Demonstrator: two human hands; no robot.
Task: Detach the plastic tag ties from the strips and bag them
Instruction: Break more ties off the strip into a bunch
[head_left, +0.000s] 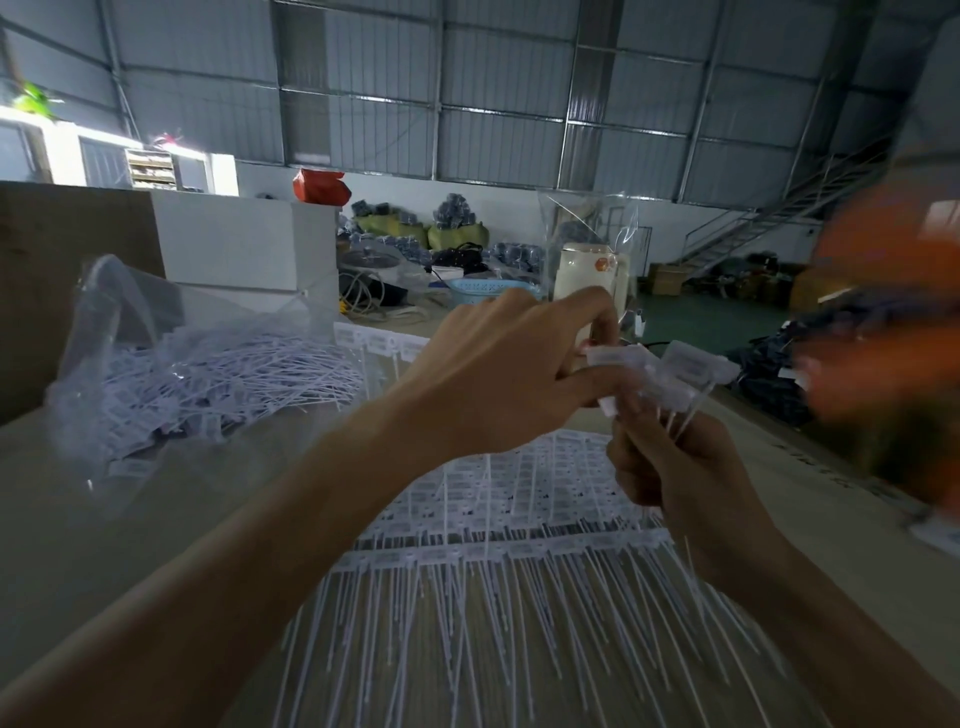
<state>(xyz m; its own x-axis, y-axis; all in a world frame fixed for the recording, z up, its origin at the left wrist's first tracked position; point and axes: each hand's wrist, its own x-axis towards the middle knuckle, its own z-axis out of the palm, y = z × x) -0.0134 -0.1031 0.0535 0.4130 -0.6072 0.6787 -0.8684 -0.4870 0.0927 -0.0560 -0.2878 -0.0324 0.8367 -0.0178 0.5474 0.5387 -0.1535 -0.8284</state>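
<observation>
Strips of white plastic tag ties (498, 525) lie stacked on the table in front of me, their thin tails fanning toward me. My right hand (680, 467) grips a small bunch of detached ties (670, 369) by their tails, the flat tag heads sticking up. My left hand (509, 369) is raised beside it and pinches one tag head at the top of that bunch. A clear plastic bag (156, 364) full of loose ties lies open on the table to the left.
A white box (234, 244) and a brown cardboard panel (67, 270) stand behind the bag. A blurred orange shape (893, 291) fills the right edge. Beyond the table's far edge are a blue basket (483, 291), a cream jug (587, 270) and piled goods on the floor.
</observation>
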